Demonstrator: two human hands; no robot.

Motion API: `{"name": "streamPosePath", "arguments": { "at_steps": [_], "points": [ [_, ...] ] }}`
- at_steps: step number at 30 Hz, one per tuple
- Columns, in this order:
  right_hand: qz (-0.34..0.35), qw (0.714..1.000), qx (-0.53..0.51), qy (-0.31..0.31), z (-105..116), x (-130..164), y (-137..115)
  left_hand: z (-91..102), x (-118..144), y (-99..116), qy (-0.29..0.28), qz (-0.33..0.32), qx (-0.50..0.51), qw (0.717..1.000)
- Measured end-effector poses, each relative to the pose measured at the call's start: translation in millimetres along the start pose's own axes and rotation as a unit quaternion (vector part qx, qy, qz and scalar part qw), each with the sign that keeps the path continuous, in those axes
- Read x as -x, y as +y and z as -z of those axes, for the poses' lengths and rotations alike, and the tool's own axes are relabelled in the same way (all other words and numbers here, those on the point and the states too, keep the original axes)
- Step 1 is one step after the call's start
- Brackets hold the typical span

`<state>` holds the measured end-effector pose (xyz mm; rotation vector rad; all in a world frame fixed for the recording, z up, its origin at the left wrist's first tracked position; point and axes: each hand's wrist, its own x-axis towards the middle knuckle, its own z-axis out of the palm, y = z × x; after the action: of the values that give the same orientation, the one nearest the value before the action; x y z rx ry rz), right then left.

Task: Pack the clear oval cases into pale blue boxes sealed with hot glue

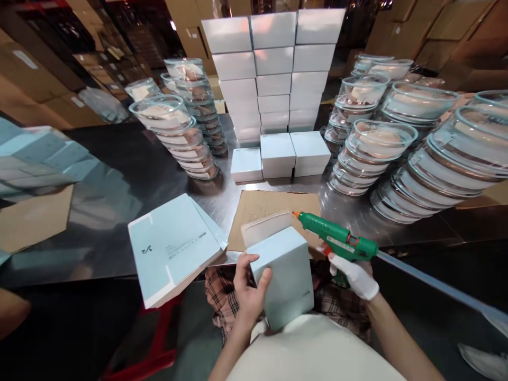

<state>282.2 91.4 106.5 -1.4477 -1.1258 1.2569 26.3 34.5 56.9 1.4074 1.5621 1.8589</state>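
A pale blue-white cardboard box (pixel 283 275) is tilted against my body, gripped by my left hand (pixel 250 291) with thumb and fingers on its side. One flap (pixel 266 228) stands out at the box's far end. My right hand (pixel 353 275), in a white glove, is closed round the handle of a green glue gun (pixel 337 235). The gun's orange nozzle points left, close beside the flap, and a long clear glue stick (pixel 440 288) runs out of its back. Under the box's far end lies a brown cardboard sheet (pixel 278 200).
A stack of flat blue-white box blanks (pixel 174 238) lies at the left, overhanging the table's front edge. White boxes (pixel 273 84) form a tall stack at the back. Round clear containers stand in stacks at left (pixel 186 143) and right (pixel 448 153). More boxes (pixel 43 153) sit far left.
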Motion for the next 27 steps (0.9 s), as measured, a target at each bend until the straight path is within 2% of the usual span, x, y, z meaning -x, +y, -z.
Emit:
{"name": "streamPosePath", "arguments": {
  "at_steps": [1,3,6,10,11,13,14,16,18,19,21,22,24,26,27],
  "points": [
    [-0.024,0.998,0.019,-0.048,-4.2,-9.6,-1.0,1.1,-1.5,0.4,0.002,0.002,0.006,1.0],
    [-0.098,0.992,-0.031,-0.072,-16.2,-32.7,-1.8,2.7,-3.9,1.6,0.001,0.001,0.017,1.0],
    [-0.144,0.985,-0.02,-0.091,-28.1,-66.4,-0.5,3.6,-5.3,3.4,0.0,-0.001,0.025,1.0],
    [-0.159,0.982,0.059,-0.087,-12.2,-82.2,-9.4,4.0,-5.0,3.5,0.008,0.005,0.042,0.999],
    [-0.145,0.983,0.08,-0.074,-7.2,-79.9,-15.6,3.9,-4.9,3.2,0.005,0.011,0.048,0.999],
    [-0.071,0.99,0.111,-0.055,-4.3,-70.6,-30.7,3.0,-4.9,3.1,-0.009,0.02,0.059,0.998],
    [-0.025,0.99,0.117,-0.068,-7.6,-65.0,-38.0,2.2,-4.7,3.4,-0.018,0.022,0.064,0.998],
    [0.031,0.983,0.1,-0.152,-21.5,-55.6,-48.0,-0.1,-3.9,4.9,-0.038,0.022,0.069,0.997],
    [0.012,0.968,0.044,-0.246,-37.5,-51.0,-49.3,-3.1,-2.5,6.9,-0.054,0.029,0.078,0.995],
    [-0.003,0.964,0.013,-0.266,-43.2,-50.4,-47.2,-4.8,-1.6,7.5,-0.061,0.042,0.089,0.993],
    [0.004,0.965,-0.023,-0.261,-46.3,-50.9,-41.0,-8.1,-0.4,7.1,-0.065,0.079,0.125,0.987],
    [0.032,0.963,-0.023,-0.267,-43.7,-51.2,-38.6,-9.5,-0.2,6.0,-0.06,0.094,0.15,0.982],
    [0.112,0.937,0.0,-0.332,-32.9,-50.7,-37.5,-11.1,-1.0,2.0,-0.044,0.098,0.195,0.975],
    [0.188,0.888,0.036,-0.418,-21.5,-48.0,-41.2,-10.1,-3.2,-2.6,-0.037,0.083,0.216,0.972],
    [0.22,0.868,0.058,-0.442,-17.6,-46.0,-43.8,-8.7,-4.6,-4.6,-0.044,0.073,0.212,0.974]
  ]
}}
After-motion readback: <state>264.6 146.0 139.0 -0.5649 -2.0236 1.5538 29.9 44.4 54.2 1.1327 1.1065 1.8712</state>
